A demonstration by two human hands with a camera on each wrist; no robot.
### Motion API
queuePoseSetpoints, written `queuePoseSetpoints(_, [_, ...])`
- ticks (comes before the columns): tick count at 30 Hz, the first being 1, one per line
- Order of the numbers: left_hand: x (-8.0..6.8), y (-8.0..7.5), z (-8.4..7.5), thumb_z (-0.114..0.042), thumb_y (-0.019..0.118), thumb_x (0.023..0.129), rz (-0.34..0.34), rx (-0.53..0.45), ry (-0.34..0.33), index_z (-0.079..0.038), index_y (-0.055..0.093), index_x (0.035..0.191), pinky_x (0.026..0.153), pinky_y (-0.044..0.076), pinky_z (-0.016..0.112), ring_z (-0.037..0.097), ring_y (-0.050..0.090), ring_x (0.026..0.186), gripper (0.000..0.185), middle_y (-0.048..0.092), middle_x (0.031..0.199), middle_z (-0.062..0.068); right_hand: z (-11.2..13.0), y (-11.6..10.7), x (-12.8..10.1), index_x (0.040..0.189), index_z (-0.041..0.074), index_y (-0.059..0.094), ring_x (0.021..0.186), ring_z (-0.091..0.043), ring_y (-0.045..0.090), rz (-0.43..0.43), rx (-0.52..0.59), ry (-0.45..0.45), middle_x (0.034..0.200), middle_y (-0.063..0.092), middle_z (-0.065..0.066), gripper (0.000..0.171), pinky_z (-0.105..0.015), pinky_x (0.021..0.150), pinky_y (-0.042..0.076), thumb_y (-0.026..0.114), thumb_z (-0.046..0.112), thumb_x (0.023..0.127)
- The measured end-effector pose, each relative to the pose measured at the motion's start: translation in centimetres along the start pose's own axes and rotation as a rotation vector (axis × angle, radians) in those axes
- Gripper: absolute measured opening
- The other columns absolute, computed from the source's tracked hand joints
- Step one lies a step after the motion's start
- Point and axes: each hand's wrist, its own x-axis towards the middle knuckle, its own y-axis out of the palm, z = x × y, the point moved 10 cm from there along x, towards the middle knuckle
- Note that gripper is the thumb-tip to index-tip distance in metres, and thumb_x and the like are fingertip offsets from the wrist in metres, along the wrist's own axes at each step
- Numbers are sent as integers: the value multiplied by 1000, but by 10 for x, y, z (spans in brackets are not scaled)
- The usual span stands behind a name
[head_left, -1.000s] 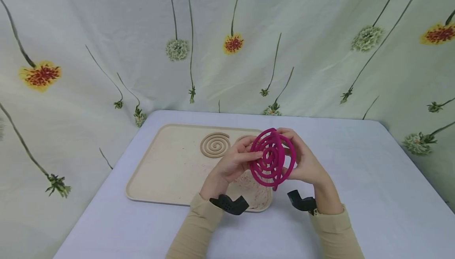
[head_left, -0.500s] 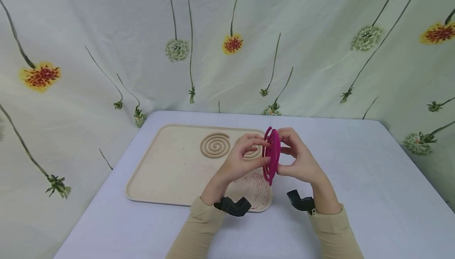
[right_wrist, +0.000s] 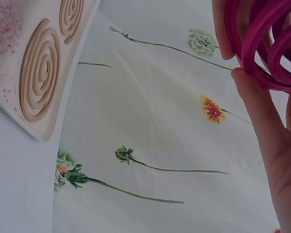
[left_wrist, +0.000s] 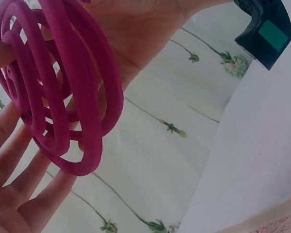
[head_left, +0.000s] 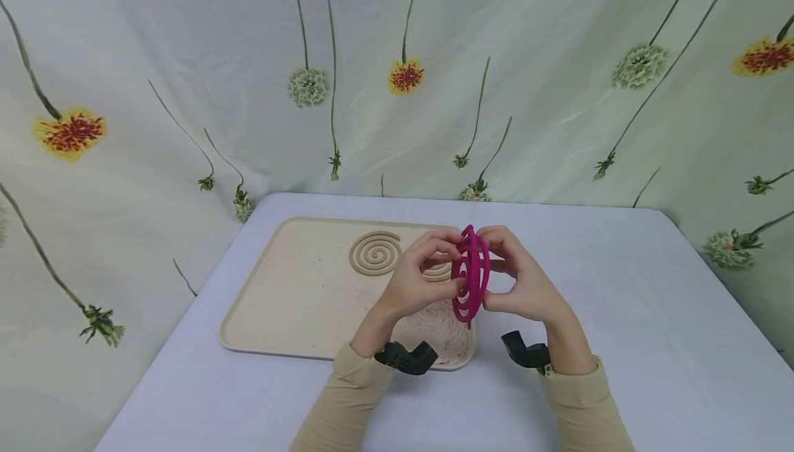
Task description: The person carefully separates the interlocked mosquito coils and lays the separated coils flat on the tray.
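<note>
Two magenta mosquito coils [head_left: 477,276], nested in one another, stand nearly edge-on in the air above the tray's right end. My left hand [head_left: 412,285] pinches their left side between thumb and fingers. On the other side, my right hand [head_left: 521,280] grips the rim with its thumb low and fingers high. Close up in the left wrist view, the magenta loops [left_wrist: 82,92] sit partly apart from each other. Only part of the coils [right_wrist: 266,43] shows at the top right of the right wrist view.
A beige tray [head_left: 279,300] lies on the white-covered table [head_left: 639,300], with pink crumbs at its right end. On it lies a tan mosquito coil [head_left: 375,253]. Another tan coil [right_wrist: 70,19] lies beside it, partly hidden by my left hand in the head view. Behind hangs a flowered cloth [head_left: 546,128].
The magenta coils have turned from facing the head camera to nearly edge-on. Their loops came close together, then spread slightly apart. My left hand shifted a little and its grip changed.
</note>
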Motion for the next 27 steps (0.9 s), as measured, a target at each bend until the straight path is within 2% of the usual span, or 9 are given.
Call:
queuePoseSetpoints(10, [-1,0,-2,1,66,75,18,-63,0,4,60,101,92,48,44,26,51,116,26,53,124,17,4,-2,-2,114,7,46,113,-23,48,25,2,-3,121,47,-5,63,-39,87,51,74,-6,60])
queuePoseSetpoints(19, [0,-2,-6,-3,68,75,3,21,28,1,61,101,93,47,44,25,50,115,27,54,123,14,2,-4,-3,117,7,45,116,-21,45,22,-34,21,123,46,-4,68,-45,89,48,77,-4,58])
queuePoseSetpoints(24, [-1,-4,-6,-7,69,75,34,53,15,-3,61,100,93,47,41,22,52,112,26,55,123,10,1,-4,-5,117,10,46,117,-21,43,59,-31,52,125,45,-3,66,-48,90,46,77,-2,60])
queuePoseSetpoints(27, [-3,-4,-5,-5,68,74,69,36,9,-2,61,100,93,47,40,23,53,111,27,55,123,11,1,-3,-6,116,10,47,117,-21,43,88,-20,52,124,46,-3,63,-46,91,46,76,-3,62])
